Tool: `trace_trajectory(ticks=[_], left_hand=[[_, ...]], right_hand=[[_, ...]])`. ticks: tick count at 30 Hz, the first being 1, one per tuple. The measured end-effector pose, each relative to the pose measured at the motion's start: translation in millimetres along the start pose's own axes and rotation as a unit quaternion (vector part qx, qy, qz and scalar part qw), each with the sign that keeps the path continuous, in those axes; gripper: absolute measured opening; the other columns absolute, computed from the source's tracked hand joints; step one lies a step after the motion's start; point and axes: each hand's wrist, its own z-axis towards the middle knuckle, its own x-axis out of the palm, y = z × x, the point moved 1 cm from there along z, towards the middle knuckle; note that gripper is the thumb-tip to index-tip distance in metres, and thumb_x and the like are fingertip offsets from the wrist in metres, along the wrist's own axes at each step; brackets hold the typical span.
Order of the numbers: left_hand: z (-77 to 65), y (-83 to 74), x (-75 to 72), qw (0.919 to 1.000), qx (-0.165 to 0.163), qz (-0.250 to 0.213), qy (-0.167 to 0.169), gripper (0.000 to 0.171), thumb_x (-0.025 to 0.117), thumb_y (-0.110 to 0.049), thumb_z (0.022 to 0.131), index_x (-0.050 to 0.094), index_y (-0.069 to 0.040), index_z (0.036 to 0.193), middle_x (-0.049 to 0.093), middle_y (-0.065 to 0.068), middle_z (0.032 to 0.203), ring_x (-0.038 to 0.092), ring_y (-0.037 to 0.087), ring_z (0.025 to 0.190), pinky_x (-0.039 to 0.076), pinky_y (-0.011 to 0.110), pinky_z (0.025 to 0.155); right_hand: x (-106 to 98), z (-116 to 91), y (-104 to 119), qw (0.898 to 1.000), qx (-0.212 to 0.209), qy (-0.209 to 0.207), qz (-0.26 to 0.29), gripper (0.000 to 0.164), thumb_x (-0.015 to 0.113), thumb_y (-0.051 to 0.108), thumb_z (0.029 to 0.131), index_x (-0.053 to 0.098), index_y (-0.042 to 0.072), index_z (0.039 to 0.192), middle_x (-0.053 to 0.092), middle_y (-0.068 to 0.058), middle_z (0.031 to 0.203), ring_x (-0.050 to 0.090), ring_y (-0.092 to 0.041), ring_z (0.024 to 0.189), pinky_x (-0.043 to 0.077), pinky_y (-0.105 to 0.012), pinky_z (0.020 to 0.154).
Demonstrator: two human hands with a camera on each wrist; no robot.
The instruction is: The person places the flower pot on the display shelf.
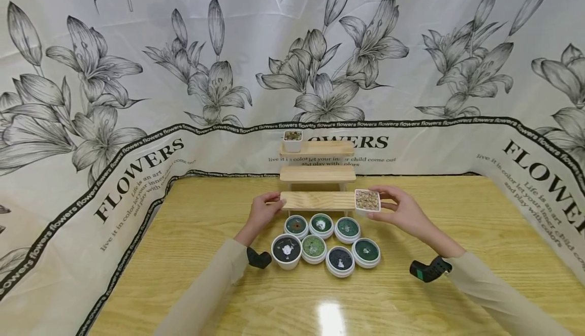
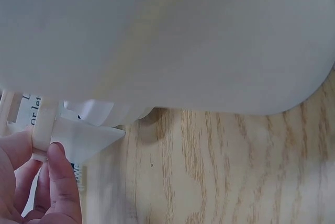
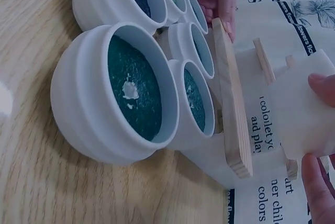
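My left hand (image 1: 263,211) pinches the left end of the lowest board (image 1: 317,200) of a three-tier wooden stand. In the left wrist view, the thumb and fingers (image 2: 62,177) sit on either side of that board's end. A small square white pot (image 1: 367,200) filled with tan pebbles is in my right hand (image 1: 404,211), level with the right end of the same board. Seen from the right wrist, the square pot (image 3: 301,111) is held from its outer side, with the thumb on its wall.
Several round white pots with dark or green fill, such as the front one (image 1: 340,261), stand in two rows before the stand. Another square pot (image 1: 293,142) sits on the top board's left end. A printed flower cloth (image 1: 228,148) hangs behind the wooden table (image 1: 192,209).
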Motion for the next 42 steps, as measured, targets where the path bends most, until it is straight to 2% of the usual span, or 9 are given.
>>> trace_trajectory(ticks=[4,9,11,14,22,25,30,35,42], left_hand=[[-1.5,-2.9,-0.8,1.0000,0.001,-0.002,-0.001,0.035,0.064,0.002,0.088,0.058,0.016,0.119,0.060,0.030,0.108,0.056,0.008,0.078,0.061,0.036,0.079],[14.1,18.0,-0.2,0.9999,-0.001,-0.016,-0.002,0.036,0.068,-0.001,0.086,0.060,0.014,0.118,0.062,0.026,0.105,0.056,0.007,0.075,0.060,0.024,0.069],[19.5,27.3,1.0,0.9998,0.001,-0.019,-0.005,0.036,0.069,-0.002,0.086,0.061,0.013,0.118,0.063,0.023,0.103,0.057,0.005,0.073,0.061,0.024,0.069],[19.1,28.7,2.4,0.9998,0.001,-0.018,-0.007,0.037,0.069,-0.003,0.086,0.061,0.013,0.118,0.063,0.022,0.102,0.058,0.005,0.071,0.062,0.028,0.071],[-3.5,-4.6,0.3,0.9999,-0.009,-0.006,-0.003,0.036,0.065,0.000,0.088,0.058,0.016,0.120,0.060,0.030,0.108,0.058,0.009,0.076,0.060,0.044,0.083],[-5.1,-6.7,0.0,0.9999,-0.011,-0.008,-0.003,0.036,0.064,0.001,0.089,0.057,0.016,0.121,0.059,0.030,0.109,0.058,0.009,0.075,0.058,0.047,0.086],[7.3,8.3,-0.2,0.9998,-0.016,-0.014,0.002,0.037,0.065,0.001,0.088,0.057,0.016,0.120,0.059,0.029,0.108,0.058,0.007,0.070,0.058,0.049,0.085],[20.8,29.3,0.9,0.9998,-0.009,-0.017,-0.002,0.037,0.067,-0.003,0.087,0.059,0.014,0.120,0.062,0.027,0.107,0.056,0.005,0.072,0.061,0.041,0.079],[22.7,33.7,2.8,0.9998,-0.010,-0.010,-0.016,0.036,0.069,-0.005,0.087,0.062,0.009,0.119,0.064,0.021,0.104,0.057,0.005,0.072,0.061,0.028,0.071]], right_hand=[[7,11,5,1.000,-0.005,0.014,0.022,0.062,0.079,0.004,0.076,0.051,-0.006,0.130,0.052,-0.024,0.126,0.054,0.002,0.097,0.052,-0.011,0.088],[16,23,6,0.999,0.011,0.028,0.039,0.063,0.079,0.004,0.076,0.050,-0.006,0.131,0.052,-0.024,0.129,0.056,-0.010,0.102,0.052,-0.013,0.090],[21,27,4,0.999,0.016,0.028,0.042,0.063,0.079,0.003,0.076,0.050,-0.006,0.131,0.051,-0.024,0.129,0.056,-0.017,0.103,0.052,-0.013,0.090],[28,32,2,0.998,0.019,0.027,0.047,0.063,0.079,0.003,0.076,0.050,-0.005,0.131,0.051,-0.024,0.129,0.056,-0.027,0.106,0.053,-0.016,0.090],[38,48,12,0.998,0.010,0.029,0.058,0.064,0.079,0.002,0.076,0.050,-0.004,0.133,0.050,-0.023,0.130,0.056,-0.033,0.109,0.054,-0.025,0.094],[39,58,20,0.998,0.002,0.024,0.059,0.065,0.078,0.002,0.076,0.049,-0.003,0.134,0.049,-0.023,0.129,0.056,-0.031,0.108,0.054,-0.026,0.095],[38,73,31,0.998,-0.001,0.028,0.064,0.065,0.077,0.000,0.076,0.048,-0.003,0.135,0.047,-0.023,0.131,0.055,-0.034,0.110,0.053,-0.025,0.096],[35,87,37,0.999,-0.005,0.024,0.047,0.064,0.077,0.004,0.078,0.048,-0.001,0.136,0.045,-0.022,0.133,0.054,-0.037,0.114,0.053,-0.034,0.099],[32,103,39,0.999,0.000,0.032,0.035,0.064,0.077,0.005,0.079,0.048,0.000,0.136,0.047,-0.021,0.132,0.054,-0.037,0.115,0.052,-0.037,0.100]])
